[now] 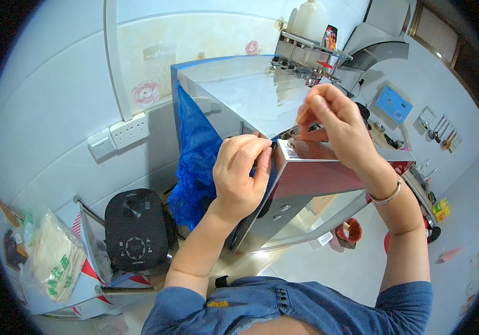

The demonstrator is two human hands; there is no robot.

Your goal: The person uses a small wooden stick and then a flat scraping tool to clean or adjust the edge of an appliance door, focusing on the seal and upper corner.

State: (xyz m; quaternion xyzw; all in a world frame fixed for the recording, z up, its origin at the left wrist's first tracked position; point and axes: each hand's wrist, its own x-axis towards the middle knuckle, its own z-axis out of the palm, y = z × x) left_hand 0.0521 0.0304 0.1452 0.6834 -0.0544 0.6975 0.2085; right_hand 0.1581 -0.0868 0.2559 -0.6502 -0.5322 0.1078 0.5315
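Note:
A stainless steel appliance (pixel 298 206) with a dark red panel and glass fills the middle, its shiny top (pixel 256 95) reaching back toward the wall. Crumpled blue plastic film (pixel 194 162) hangs down its left side. My left hand (pixel 242 167) has its fingertips pinched at the near corner, by the film's edge; what lies between them is too small to make out. Above and right of it, my right hand (pixel 329 120) is curled over the metal edge, thumb and fingers together, on something I cannot make out.
A black appliance (pixel 133 229) and bagged noodles (pixel 55 257) sit at lower left. Wall sockets (pixel 129 131) are on the left wall. A rack (pixel 312 47) with a white jug (pixel 307 19) stands at the back. A red bucket (pixel 350 231) is on the floor. Utensils (pixel 440 134) hang at right.

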